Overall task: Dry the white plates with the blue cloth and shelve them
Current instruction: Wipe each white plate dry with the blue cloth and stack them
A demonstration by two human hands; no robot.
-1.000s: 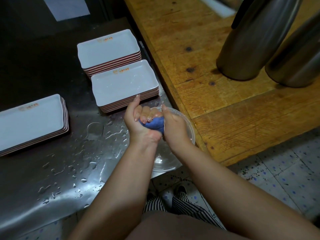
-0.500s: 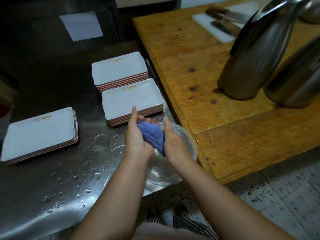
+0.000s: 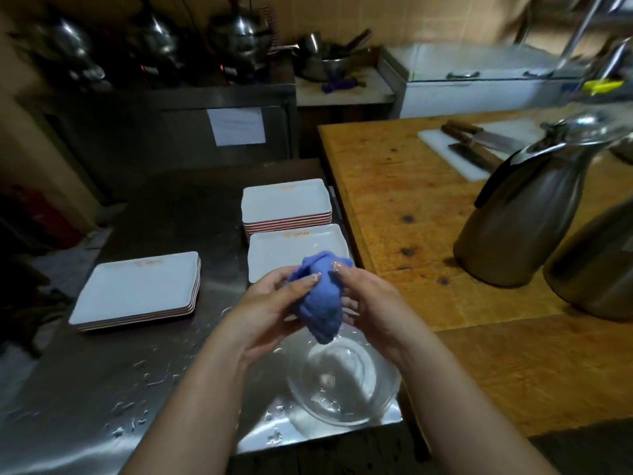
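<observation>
A bunched blue cloth (image 3: 322, 299) hangs between my left hand (image 3: 270, 303) and my right hand (image 3: 366, 296), both gripping it above a clear glass bowl (image 3: 342, 382). Three stacks of white rectangular plates with red rims stand on the wet steel counter (image 3: 102, 389): a left stack (image 3: 137, 289), a near stack (image 3: 291, 248) just beyond my hands, and a far stack (image 3: 286, 202) behind it. The near stack's top plate looks wet.
A wooden table (image 3: 428, 234) adjoins the counter on the right, bearing two steel jugs (image 3: 524, 214) (image 3: 592, 265) and a white cutting board with cleavers (image 3: 476, 145). Pots and a steel cabinet (image 3: 171, 132) stand at the back. Water drops lie on the counter's front.
My hands have lifted the cloth up out of the bowl and loosened it from a tight ball. The camera has tilted up, revealing the back of the kitchen.
</observation>
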